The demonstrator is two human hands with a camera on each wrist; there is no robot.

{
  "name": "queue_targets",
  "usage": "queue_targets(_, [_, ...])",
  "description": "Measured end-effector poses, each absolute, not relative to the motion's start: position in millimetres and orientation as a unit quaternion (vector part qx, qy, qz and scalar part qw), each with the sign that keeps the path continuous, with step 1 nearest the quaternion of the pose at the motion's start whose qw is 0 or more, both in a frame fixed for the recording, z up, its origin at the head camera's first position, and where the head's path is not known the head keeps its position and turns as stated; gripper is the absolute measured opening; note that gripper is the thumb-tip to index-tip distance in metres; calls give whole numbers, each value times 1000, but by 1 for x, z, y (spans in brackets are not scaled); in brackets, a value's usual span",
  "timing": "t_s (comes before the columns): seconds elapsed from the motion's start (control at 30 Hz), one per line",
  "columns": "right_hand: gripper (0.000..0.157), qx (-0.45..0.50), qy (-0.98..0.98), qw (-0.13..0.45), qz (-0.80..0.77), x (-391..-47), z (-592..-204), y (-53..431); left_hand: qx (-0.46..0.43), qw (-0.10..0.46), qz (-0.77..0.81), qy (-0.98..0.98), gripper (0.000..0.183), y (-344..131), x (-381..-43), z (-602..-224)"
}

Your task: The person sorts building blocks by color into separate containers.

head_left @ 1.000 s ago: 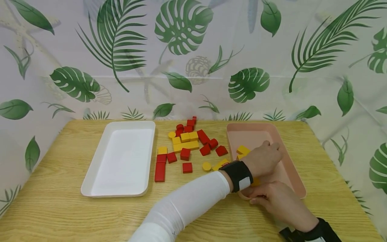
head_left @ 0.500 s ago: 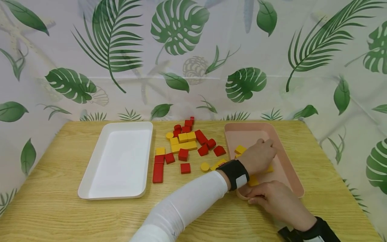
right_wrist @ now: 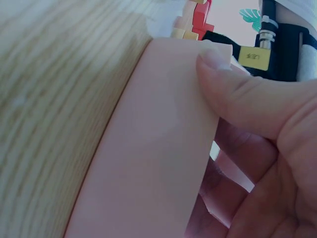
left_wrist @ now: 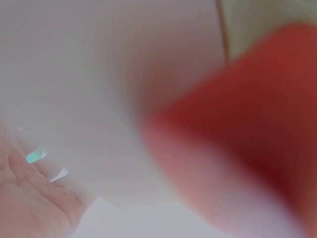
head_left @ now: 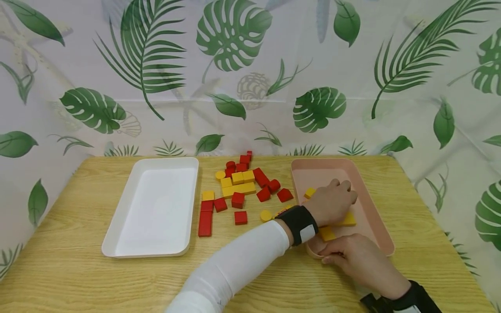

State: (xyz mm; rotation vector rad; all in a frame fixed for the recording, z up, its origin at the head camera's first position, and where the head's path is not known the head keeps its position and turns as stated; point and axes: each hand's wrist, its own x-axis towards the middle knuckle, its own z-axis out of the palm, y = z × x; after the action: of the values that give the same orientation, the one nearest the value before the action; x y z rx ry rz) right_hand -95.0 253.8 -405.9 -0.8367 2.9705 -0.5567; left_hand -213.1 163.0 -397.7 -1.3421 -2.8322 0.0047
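In the head view, my left hand (head_left: 330,203) reaches palm-down into the pink tray (head_left: 321,170), over several yellow blocks (head_left: 346,219). Its fingertips are hidden, so whether it holds a block is unclear. The left wrist view catches part of the palm (left_wrist: 37,203) and a large blurred red shape (left_wrist: 257,114) close to the camera. At the tray's near left corner, my right hand (head_left: 358,258) grips the rim. The right wrist view has the thumb on top of the tray wall (right_wrist: 148,139) and the other fingers curled against its far side.
Red and yellow blocks (head_left: 238,200) lie scattered on the wooden table (head_left: 250,274) between the two trays. A white tray (head_left: 156,208) stands at the left. Leaf-patterned cloth (head_left: 250,121) hangs behind the table.
My left hand has shifted slightly left and back within the pink tray, uncovering more of the yellow blocks at its right. The right hand keeps its grip on the rim.
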Motion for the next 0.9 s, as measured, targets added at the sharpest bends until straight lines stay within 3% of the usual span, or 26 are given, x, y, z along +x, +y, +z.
queue_targets(0.37, [7, -249, 953, 35, -167, -99, -402, 254, -434, 18, 9, -901, 33, 111, -212, -372])
queue_targets(0.63, [10, -259, 949, 55, -173, -100, -403, 254, -387, -22, -83, -918, 39, 40, -220, -370])
queue_targets(0.9, [10, -248, 953, 65, -164, -99, -403, 253, -386, -57, -38, -920, 52, 0, -214, -383])
